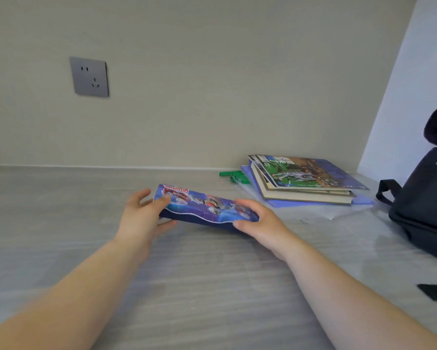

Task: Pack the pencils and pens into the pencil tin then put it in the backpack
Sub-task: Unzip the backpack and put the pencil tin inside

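- Head view: a person's left hand and right hand hold a blue printed pencil tin by its two ends, low over a grey table in front of a plain wall.
- The left hand pinches the left end, one finger on the lid and the thumb below, the other fingers spread loose. The right hand grips the right end, fingers curled over the top and thumb on the near side.
- The tin's long axis runs left to right across the view, lid up and apparently closed. Whether its underside touches the table cannot be told.
- The dark backpack stands well apart to the right, so the right hand is the nearer one. A move there would likely carry the tin end-first, past the stack of books behind it.
- The backpack is cut off by the frame edge and its opening is out of sight.
- No loose pencils or pens show, so they are probably already inside, though the contents are hidden.
- A small green object beside the books is too blurred to name.
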`<state>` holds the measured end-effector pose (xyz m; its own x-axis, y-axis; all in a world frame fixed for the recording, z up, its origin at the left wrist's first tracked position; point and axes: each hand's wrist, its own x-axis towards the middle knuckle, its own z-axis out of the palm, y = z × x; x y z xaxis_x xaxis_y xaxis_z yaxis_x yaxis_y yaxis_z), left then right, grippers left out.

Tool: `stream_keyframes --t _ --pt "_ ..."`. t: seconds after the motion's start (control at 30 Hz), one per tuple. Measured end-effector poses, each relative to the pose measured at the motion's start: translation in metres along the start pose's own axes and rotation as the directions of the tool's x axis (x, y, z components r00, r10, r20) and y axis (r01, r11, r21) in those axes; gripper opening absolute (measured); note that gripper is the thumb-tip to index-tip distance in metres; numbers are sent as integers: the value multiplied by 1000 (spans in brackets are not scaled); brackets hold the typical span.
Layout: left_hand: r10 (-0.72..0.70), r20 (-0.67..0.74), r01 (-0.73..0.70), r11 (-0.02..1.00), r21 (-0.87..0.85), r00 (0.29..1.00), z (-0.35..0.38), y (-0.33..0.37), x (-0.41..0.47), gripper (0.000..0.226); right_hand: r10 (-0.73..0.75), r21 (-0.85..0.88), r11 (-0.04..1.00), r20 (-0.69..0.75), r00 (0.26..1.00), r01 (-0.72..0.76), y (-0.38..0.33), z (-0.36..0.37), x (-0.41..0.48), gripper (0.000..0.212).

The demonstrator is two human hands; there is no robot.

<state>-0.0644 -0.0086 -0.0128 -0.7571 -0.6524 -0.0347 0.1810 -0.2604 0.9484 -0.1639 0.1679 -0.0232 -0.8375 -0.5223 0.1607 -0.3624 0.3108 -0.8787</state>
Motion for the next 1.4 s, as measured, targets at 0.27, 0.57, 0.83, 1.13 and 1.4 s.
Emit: stream_keyframes --t 0.27,0.57,0.83,1.13,1.4 --pt "-116 78 112 992 49 990 3 0 -3 45 -135 -579 793 139 981 191 -3 1 -4 76" --pt "-20 259 -15 991 134 966 49 9 -47 35 -436 -821 490 60 898 293 -31 -37 -51 41" --pt "300 568 -578 707 408 767 150 -7 -95 55 -370 -908 414 -102 924 66 -38 -166 -129 42" --pt "380 746 -635 769 74 547 257 -23 -80 36 -169 -809 587 -118 979 4 -26 -274 -139 51" --pt "305 832 -529 848 -17 463 370 -28 -29 34 -165 -864 502 -142 976 -41 0 -369 -88 41"
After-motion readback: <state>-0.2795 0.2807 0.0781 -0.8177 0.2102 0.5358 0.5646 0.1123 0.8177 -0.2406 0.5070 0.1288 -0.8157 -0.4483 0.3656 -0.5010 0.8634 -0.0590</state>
